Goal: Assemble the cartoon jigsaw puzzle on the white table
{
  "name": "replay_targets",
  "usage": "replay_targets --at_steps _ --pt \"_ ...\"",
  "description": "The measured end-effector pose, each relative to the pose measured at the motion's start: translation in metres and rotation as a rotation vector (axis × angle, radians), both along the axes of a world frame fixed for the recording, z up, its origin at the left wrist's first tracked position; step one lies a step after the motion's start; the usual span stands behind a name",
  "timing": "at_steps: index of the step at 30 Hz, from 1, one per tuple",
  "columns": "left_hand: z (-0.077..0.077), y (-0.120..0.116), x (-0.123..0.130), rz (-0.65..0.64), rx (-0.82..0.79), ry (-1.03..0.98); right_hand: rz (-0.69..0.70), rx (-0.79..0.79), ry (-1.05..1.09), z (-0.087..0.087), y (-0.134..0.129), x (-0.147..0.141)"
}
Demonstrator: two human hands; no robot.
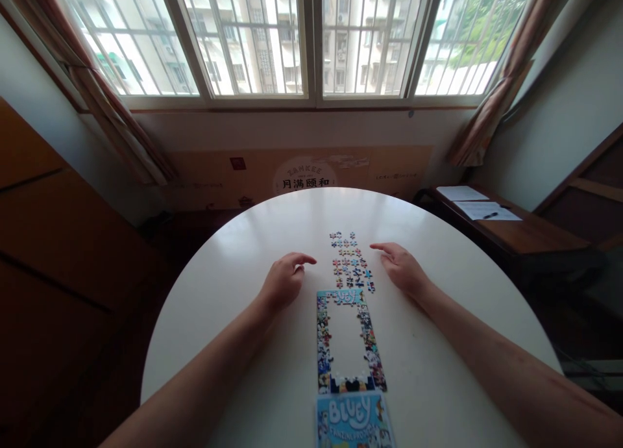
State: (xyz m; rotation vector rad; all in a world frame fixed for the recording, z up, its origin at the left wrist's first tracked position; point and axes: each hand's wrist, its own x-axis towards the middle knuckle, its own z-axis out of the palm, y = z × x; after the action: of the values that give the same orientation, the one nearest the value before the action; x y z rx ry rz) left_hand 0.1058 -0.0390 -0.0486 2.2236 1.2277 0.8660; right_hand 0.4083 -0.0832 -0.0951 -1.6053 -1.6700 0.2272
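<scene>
fingers [304, 259] of the left hand [283, 280] are loosely open, the index stretched toward the loose pieces, parted from the thumb, with the others curled under. the right hand [400, 268] mirrors it from the other side, index held straight out and thumb apart below it. the tip of each index stops near the pieces without touching them.

between the hands lie the loose puzzle pieces [355, 262], small, flat and knobbed, in rough rows with gaps, their print a mix of blue, red, yellow and dark (too small to make out). just on the near side of them sits the puzzle frame [324, 344], a tall rectangle of joined pieces with a toothed inner edge around an open middle. nearest the wearer is a glossy blue printed picture [354, 417], lettered "bluey", its bottom cut off from view.

all this rests on a round white table [209, 298], smooth, with a soft sheen of daylight. beyond it stand a tan printed panel [204, 169] against the wall, a barred window [252, 39] and patterned curtains [479, 130]. at the left is a dark orange-brown cabinet [53, 240]; at the right, white papers [462, 193] and a pen [490, 215] lie on a wooden stand [530, 240].
</scene>
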Motion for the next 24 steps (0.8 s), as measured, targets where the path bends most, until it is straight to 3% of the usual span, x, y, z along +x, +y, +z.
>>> replay_targets --at_steps 8,14,20,24 --pt "-0.002 -0.002 0.003 0.002 -0.013 0.007 0.046 -0.094 -0.164 0.001 0.001 -0.004" --pt "-0.007 0.002 0.001 0.021 -0.023 0.024 0.109 -0.194 -0.275 0.001 0.023 0.004" --pt "-0.004 0.003 -0.001 0.038 -0.036 0.009 0.146 -0.177 -0.331 0.003 0.039 0.006" --pt "-0.001 0.003 -0.002 0.027 -0.048 0.017 0.07 -0.118 -0.316 0.003 0.034 0.006"
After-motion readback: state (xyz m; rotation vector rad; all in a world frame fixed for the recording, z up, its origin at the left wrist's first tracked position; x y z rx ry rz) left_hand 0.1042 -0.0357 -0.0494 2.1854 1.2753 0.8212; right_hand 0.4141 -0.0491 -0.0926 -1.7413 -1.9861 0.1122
